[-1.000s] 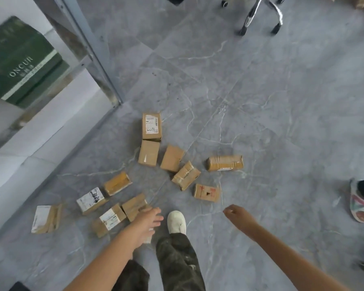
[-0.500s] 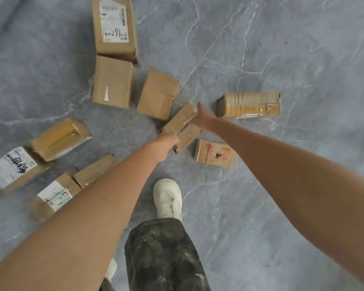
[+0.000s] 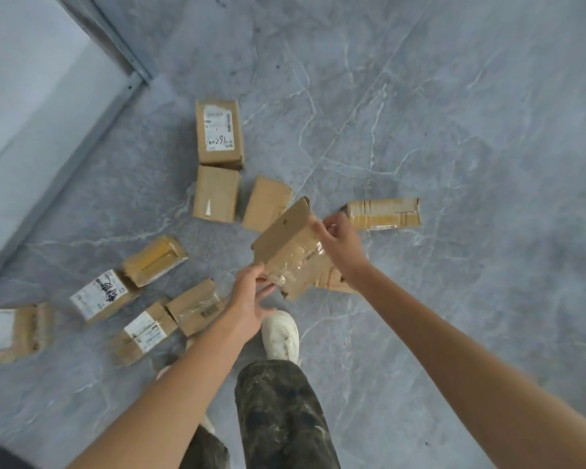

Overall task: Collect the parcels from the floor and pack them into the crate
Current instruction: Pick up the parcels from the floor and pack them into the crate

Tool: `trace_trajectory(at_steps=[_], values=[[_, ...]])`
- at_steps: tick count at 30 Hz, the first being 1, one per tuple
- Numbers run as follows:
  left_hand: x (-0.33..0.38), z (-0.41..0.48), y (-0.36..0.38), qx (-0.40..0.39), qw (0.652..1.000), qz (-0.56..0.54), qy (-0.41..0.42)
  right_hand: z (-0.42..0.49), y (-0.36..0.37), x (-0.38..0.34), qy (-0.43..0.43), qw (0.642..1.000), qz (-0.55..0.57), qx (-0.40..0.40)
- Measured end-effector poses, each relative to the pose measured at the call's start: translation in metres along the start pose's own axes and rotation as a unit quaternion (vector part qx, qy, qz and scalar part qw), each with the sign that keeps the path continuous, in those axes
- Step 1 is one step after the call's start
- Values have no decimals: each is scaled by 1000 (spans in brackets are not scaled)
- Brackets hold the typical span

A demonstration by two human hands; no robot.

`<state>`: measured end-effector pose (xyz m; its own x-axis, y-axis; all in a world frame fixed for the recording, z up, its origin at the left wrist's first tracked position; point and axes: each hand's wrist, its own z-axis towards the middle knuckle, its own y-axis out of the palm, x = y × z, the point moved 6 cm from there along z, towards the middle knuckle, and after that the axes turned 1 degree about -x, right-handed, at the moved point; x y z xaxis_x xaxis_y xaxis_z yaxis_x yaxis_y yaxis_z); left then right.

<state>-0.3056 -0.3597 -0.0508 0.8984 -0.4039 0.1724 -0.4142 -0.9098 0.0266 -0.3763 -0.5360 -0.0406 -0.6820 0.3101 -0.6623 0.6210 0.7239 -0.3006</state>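
A taped brown cardboard parcel [image 3: 290, 248] is lifted off the grey floor, tilted. My right hand [image 3: 339, 243] grips its far right end. My left hand [image 3: 249, 301] holds its near left corner between thumb and fingers. Several more brown parcels lie on the floor: a labelled one [image 3: 219, 132] at the back, a plain one [image 3: 216, 193] below it, another plain one [image 3: 265, 203] beside that, a taped one [image 3: 383, 214] to the right, and a cluster at the left including a scribbled-label parcel [image 3: 100, 294]. A parcel [image 3: 332, 282] lies partly hidden under the lifted one. No crate is in view.
My white shoe [image 3: 281, 335] and camouflage trouser leg [image 3: 281, 418] stand just below the parcels. A pale wall panel with a metal frame [image 3: 122, 93] runs along the left. Grey marble floor [image 3: 471, 147] stretches to the right.
Both hands closed on the taped parcel in the middle and raised it off the floor, uncovering the parcel beneath. The camera has pulled back and up.
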Motion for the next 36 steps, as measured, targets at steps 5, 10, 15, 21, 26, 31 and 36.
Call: trace_trajectory(at_steps=[5,10,15,21,26,31,36], values=[[71,-130,7,6,995,9,96,-86,-47,-110,-17,994,96,41],[147,-293,1,2,965,55,255,-193,-84,-224,-78,979,186,6],[196,-464,-26,-39,883,163,438,-318,-106,-322,-176,960,216,-20],[170,-632,-115,-1,785,262,561,-487,-87,-373,-279,941,184,-58],[110,-709,-222,31,750,274,601,-616,-37,-372,-321,932,140,-92],[50,-761,-310,31,756,224,614,-702,12,-362,-291,941,133,-115],[1,-801,-366,8,813,114,571,-773,35,-353,-322,928,69,-176]])
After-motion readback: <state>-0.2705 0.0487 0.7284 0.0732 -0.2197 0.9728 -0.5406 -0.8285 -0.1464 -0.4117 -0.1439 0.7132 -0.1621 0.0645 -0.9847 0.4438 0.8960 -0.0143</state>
